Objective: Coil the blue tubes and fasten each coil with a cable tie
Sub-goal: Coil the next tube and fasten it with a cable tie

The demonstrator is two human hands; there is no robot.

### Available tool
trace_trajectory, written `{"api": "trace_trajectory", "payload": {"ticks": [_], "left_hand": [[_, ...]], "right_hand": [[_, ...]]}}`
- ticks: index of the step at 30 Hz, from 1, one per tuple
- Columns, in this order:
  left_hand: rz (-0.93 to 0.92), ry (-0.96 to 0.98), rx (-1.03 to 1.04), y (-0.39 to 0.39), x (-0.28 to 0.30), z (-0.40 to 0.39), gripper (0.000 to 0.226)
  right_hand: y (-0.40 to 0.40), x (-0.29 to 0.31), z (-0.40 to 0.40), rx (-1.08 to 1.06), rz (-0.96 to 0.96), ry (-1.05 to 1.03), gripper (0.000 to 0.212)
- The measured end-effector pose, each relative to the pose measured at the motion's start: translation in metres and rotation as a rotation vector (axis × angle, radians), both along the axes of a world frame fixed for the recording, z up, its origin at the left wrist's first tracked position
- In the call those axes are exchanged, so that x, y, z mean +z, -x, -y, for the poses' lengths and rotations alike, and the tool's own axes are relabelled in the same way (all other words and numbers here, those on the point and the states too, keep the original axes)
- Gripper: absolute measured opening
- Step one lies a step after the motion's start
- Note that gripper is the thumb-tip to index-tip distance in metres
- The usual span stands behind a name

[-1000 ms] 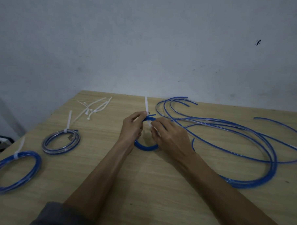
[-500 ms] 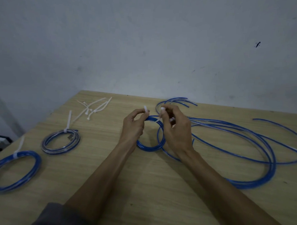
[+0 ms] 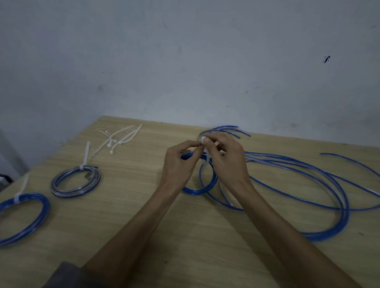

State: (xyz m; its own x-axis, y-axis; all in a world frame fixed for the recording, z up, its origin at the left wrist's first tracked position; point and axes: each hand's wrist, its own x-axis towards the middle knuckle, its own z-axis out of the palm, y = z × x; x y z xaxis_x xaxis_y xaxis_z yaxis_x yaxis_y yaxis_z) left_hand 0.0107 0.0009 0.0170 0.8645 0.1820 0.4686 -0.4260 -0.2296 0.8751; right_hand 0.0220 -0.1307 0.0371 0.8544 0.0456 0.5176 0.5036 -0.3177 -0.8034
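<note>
— Where has the coil got to?

— It's near the middle of the table, a bit toward the far edge. The small blue coil is tipped up, its lower arc resting on the wood, its top up between the two hands. The left hand has its fingers curled round the top of the coil, thumb and forefinger pinching at the white cable tie. The right hand pinches the tie's upper end with narrow, bent fingers.

— So the tie is round the tube?

— It looks looped round the bundle, but I cannot tell whether the tail is through the head; the fingertips hide it.

— What could spoil it?

— I'd guess the tube is springy. If the left hand's grip slackens before the tie locks, the turns could spring apart and the coil open out. The tail may also miss the slot, since both hands crowd the same spot.

— Anything else nearby?

— The loose blue tubes sprawl over the right side, one strand running close under the right wrist; it could get caught in the loop. Two tied coils lie along the left edge, and spare cable ties sit toward the far left corner, well apart.
</note>
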Motion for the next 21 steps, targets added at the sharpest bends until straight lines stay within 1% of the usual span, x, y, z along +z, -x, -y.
{"api": "trace_trajectory", "payload": {"ticks": [4,8,13,18,21], "left_hand": [[0.007,-0.018,0.024,0.002,0.000,0.001,0.015],[0.009,-0.025,0.020,0.003,-0.001,0.000,0.015],[-0.026,-0.018,0.035,0.001,-0.004,-0.003,0.017],[-0.031,-0.005,-0.018,0.003,0.000,-0.003,0.017],[-0.036,0.001,-0.058,0.003,0.001,-0.005,0.020]], "right_hand": [[-0.002,0.000,0.001,0.010,-0.019,-0.022,0.019],[-0.002,-0.005,-0.001,0.031,-0.047,0.025,0.020],[-0.003,-0.008,0.002,0.039,-0.094,0.007,0.016],[-0.003,-0.004,0.009,0.047,-0.067,-0.047,0.010],[-0.004,0.000,0.011,0.049,-0.064,-0.035,0.006]]}}
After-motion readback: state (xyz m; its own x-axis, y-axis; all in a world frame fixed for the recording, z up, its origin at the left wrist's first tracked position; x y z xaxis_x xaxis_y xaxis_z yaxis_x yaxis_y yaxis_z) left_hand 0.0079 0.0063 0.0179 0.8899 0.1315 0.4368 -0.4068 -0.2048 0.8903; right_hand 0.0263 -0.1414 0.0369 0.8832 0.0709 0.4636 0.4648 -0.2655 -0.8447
